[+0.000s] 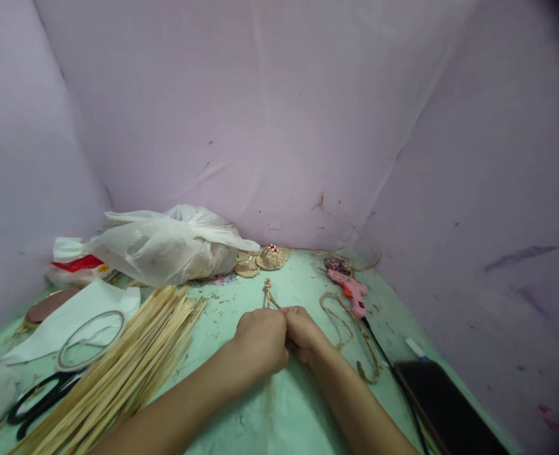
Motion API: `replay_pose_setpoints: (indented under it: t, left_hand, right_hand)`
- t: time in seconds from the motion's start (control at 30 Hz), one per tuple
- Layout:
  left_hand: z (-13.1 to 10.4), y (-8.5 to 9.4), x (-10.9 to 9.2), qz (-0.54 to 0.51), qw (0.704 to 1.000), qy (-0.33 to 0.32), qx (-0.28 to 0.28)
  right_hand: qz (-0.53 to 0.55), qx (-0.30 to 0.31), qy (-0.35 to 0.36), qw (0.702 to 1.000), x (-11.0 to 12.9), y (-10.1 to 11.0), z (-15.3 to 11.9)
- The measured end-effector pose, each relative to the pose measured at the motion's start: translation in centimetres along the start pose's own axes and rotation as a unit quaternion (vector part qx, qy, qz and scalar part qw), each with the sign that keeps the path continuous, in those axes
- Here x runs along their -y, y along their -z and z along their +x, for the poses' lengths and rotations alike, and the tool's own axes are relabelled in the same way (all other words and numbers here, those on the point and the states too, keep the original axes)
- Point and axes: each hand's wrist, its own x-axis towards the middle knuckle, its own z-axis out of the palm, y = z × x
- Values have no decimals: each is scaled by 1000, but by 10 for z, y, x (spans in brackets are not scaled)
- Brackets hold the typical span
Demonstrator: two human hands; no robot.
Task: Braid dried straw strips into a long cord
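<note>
Over the middle of the green tabletop, my left hand (263, 335) and my right hand (302, 330) meet, fingers closed, on a tan straw cord (267, 289). Its knotted far end sticks out beyond my knuckles and rests near the surface. The part between my fingers is hidden. A faint pale strip hangs below my left hand. Just right of my right hand lies a loose length of twisted cord (370, 347). To the left is a bundle of flat dry straw strips (132, 354).
Black scissors (42, 395) and a wire ring (66, 354) lie left of the straw. A white plastic bag (175, 246) and woven round pieces (272, 258) stand at the back. On the right are a pink glue gun (350, 292) with its cable and a dark phone (444, 404).
</note>
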Motion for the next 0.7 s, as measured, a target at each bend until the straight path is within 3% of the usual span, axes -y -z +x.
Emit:
replay_pose_setpoints:
  t: [0.1,0.2,0.23,0.4,0.47,0.53,0.6,0.7]
  left_hand:
    - [7,19,9,16,1000,18,-6]
    - [18,35,22,-114,984,103,-85]
    - [21,36,25,-177,973,123,-81]
    - [26,15,31,-366,919,123,83]
    - [26,8,34,-390,907,115,111]
    - [26,5,36,-380,913,104,109]
    - [26,5,37,-325,937,93,88]
    - [28,2,35,-203,973,106,37]
  right_hand:
    - [22,36,0,999,2,3,-3]
    - [43,63,-15,997,7,5,-7]
    - [47,67,-16,997,9,5,-8]
    - [42,98,-1,994,10,6,-7]
    - [28,108,12,994,9,8,-5]
    - [-17,115,25,993,9,11,-2]
    - [-96,126,52,986,11,16,0]
    - [-266,115,137,947,15,21,2]
